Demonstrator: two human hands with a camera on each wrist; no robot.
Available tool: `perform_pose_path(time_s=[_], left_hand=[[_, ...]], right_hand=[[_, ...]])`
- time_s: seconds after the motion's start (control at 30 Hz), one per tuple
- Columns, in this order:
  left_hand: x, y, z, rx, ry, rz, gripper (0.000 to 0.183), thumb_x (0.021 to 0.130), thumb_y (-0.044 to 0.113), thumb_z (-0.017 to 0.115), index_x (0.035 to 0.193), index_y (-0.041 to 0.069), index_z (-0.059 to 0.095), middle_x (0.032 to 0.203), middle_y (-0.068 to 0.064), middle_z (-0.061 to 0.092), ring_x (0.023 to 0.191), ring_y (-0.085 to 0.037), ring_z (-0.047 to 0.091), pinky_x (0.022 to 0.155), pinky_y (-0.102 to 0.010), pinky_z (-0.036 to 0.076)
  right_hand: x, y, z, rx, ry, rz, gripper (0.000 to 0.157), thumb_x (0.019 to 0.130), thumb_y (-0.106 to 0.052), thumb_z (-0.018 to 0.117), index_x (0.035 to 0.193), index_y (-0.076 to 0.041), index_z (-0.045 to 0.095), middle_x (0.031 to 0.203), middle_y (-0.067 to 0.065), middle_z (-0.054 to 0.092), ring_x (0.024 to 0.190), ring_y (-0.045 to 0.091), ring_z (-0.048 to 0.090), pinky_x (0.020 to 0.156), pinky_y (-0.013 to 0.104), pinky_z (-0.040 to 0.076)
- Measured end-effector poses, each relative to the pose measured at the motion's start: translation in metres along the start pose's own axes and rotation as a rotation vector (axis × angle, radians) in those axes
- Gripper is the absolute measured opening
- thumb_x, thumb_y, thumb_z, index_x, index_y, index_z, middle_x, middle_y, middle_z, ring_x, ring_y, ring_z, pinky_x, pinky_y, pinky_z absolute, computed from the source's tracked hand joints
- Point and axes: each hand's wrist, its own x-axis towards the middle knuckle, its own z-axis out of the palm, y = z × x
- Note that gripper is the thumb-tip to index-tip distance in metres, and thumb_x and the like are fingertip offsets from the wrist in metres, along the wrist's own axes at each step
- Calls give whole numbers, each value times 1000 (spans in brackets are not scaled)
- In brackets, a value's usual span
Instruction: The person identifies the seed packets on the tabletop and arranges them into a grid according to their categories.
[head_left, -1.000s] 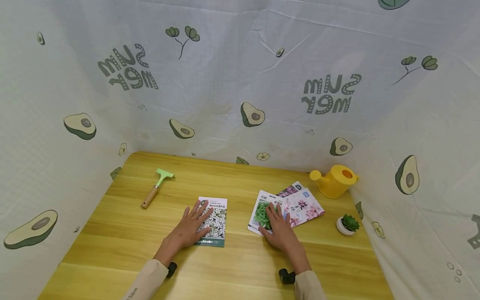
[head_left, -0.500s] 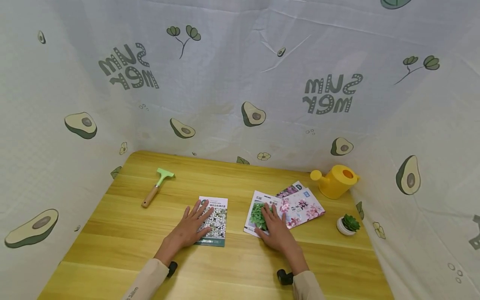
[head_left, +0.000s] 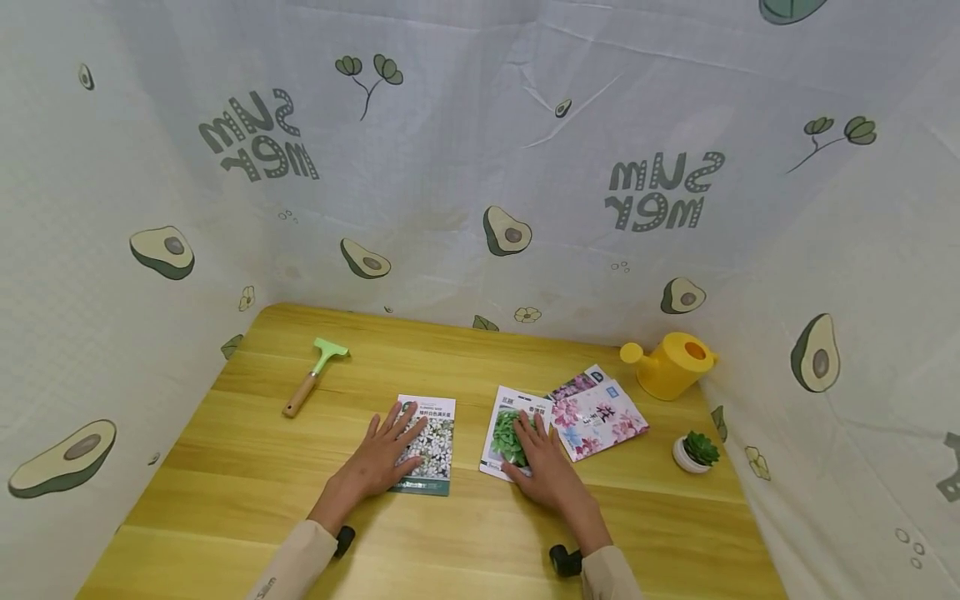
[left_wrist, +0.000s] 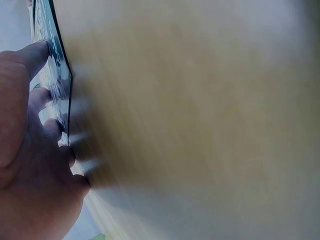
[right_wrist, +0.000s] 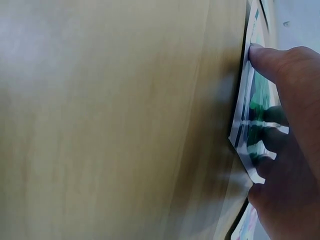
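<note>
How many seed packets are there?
4: white-flowered packet under the left hand, leafy packet under the right hand, pink packet beside it, purple packet partly beneath. More may hide.

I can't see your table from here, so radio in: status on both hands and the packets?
Left hand on white packet. Right hand on green packet. Pink packet close beside the green one, not between the hands.

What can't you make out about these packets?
White-flower packet: part hidden under the left hand, head view.
Same packet: cut off by top edge, left wrist view.
Leaf packet: part hidden under the right hand, head view.
Purple packet: lower part under the pink packet, head view.
</note>
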Motion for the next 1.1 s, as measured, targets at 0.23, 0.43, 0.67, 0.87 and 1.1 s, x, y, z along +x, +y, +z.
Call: perform_pose_path(time_s=[0.23, 0.43, 0.67, 0.87, 1.1], left_hand=[[-4, 5, -3, -50, 1, 11, 68, 107, 31, 66, 165, 3, 43, 174, -27, 28, 160, -54, 17, 122, -79, 13], [-3, 3, 2, -1, 27, 8, 68, 106, 31, 68, 165, 6, 44, 174, -24, 29, 161, -52, 19, 122, -78, 16], [1, 17, -14, -23, -47, -21, 66, 109, 30, 65, 165, 4, 42, 175, -25, 27, 162, -52, 16, 123, -79, 12], [3, 23, -20, 61, -109, -65, 65, 111, 31, 63, 167, 6, 41, 176, -21, 25, 163, -48, 16, 125, -75, 14], [2, 23, -20, 52, -106, -62, 65, 110, 31, 64, 166, 6, 43, 176, -22, 27, 163, -49, 18, 124, -77, 14]], right_hand=[[-4, -6, 2, 30, -36, -21, 81, 106, -40, 69, 166, 3, 36, 176, 23, 23, 163, 49, 15, 125, 75, 12], [-3, -9, 0, 36, -36, -33, 80, 105, -39, 71, 165, 3, 38, 176, 22, 26, 163, 50, 17, 125, 75, 15], [-3, -8, -2, 44, -42, -45, 79, 104, -36, 73, 165, 3, 39, 176, 22, 27, 162, 50, 17, 125, 76, 17], [-3, -8, -2, 57, -72, -40, 80, 105, -38, 72, 166, 0, 37, 177, 19, 23, 164, 47, 13, 126, 74, 14], [-6, -10, 0, 96, -88, -51, 81, 105, -38, 72, 167, 0, 36, 178, 17, 21, 165, 45, 11, 127, 72, 12]])
